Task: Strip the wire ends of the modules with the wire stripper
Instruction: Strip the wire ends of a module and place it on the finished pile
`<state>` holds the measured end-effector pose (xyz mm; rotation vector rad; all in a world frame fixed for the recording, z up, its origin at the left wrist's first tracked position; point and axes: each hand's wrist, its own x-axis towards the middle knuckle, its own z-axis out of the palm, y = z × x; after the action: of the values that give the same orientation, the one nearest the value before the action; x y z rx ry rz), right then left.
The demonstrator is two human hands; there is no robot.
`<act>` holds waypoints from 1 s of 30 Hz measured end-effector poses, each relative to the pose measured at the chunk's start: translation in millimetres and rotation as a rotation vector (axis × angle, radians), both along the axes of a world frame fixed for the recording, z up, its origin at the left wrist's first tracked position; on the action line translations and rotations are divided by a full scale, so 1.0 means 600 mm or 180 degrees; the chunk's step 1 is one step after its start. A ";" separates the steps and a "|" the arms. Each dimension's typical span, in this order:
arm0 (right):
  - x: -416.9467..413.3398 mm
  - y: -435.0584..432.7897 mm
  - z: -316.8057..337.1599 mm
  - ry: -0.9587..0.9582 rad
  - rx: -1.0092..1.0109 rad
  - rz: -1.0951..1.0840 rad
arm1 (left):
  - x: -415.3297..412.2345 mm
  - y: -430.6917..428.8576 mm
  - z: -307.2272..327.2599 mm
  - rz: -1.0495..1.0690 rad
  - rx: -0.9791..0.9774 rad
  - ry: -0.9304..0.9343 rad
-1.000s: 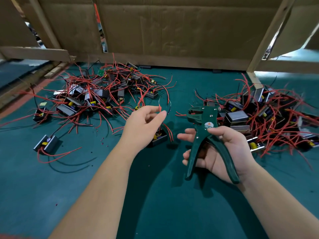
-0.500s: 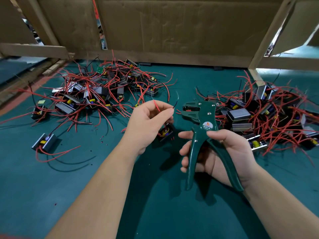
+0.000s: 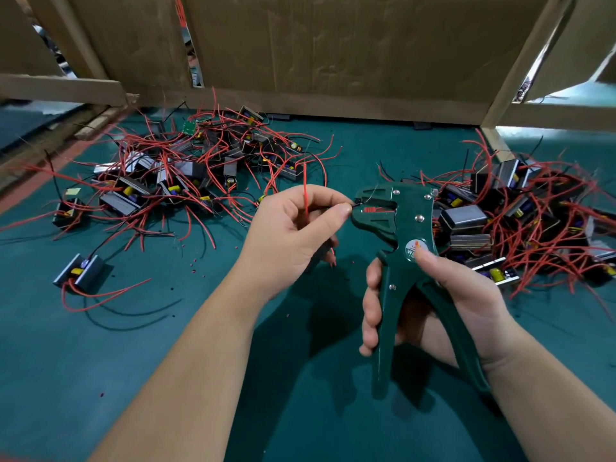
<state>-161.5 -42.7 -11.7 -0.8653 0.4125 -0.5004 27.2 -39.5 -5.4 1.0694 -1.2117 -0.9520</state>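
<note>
The light is even and fairly bright, coming from above and ahead. My left hand and right hand cast broad, soft-edged shadows on the green mat. The opening at upper right glares pale. The wooden post leans with wide-angle distortion, and the centre is sharp.

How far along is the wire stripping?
Done: some ends, judging by the red insulation bits on the mat; no count can be read. In hand: the left hand pinches a wire end at the head of the wire stripper, held by the right hand, handles spread, not yet squeezed. Left: likely many; whether the left pile or right pile is stripped cannot be told.
</note>
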 end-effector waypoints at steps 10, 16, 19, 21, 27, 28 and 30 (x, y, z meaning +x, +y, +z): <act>0.002 0.000 -0.004 0.0306 -0.0205 -0.0194 | 0.013 -0.001 -0.006 0.0357 -0.0559 -0.1081; -0.001 0.000 -0.008 0.0344 -0.0216 -0.0139 | 0.016 -0.002 -0.004 0.0486 -0.0851 -0.1532; 0.000 0.000 -0.008 0.0355 -0.0178 -0.0119 | 0.018 -0.004 -0.005 0.0468 -0.0861 -0.1534; 0.001 0.001 -0.007 0.0362 -0.0148 -0.0089 | 0.018 -0.005 -0.005 0.0475 -0.0882 -0.1534; 0.005 0.002 -0.009 0.0368 -0.0096 -0.0104 | 0.018 -0.006 -0.007 0.0544 -0.0989 -0.1435; 0.005 0.002 -0.009 0.0378 -0.0096 -0.0126 | 0.017 -0.005 -0.007 0.0576 -0.1017 -0.1422; 0.006 0.003 -0.010 0.0406 -0.0099 -0.0165 | 0.016 -0.005 -0.006 0.0631 -0.1046 -0.1423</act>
<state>-157.7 -40.8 -17.5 -0.9215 0.5463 -0.5020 36.6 -42.5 -8.8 1.1407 -1.5289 -0.3484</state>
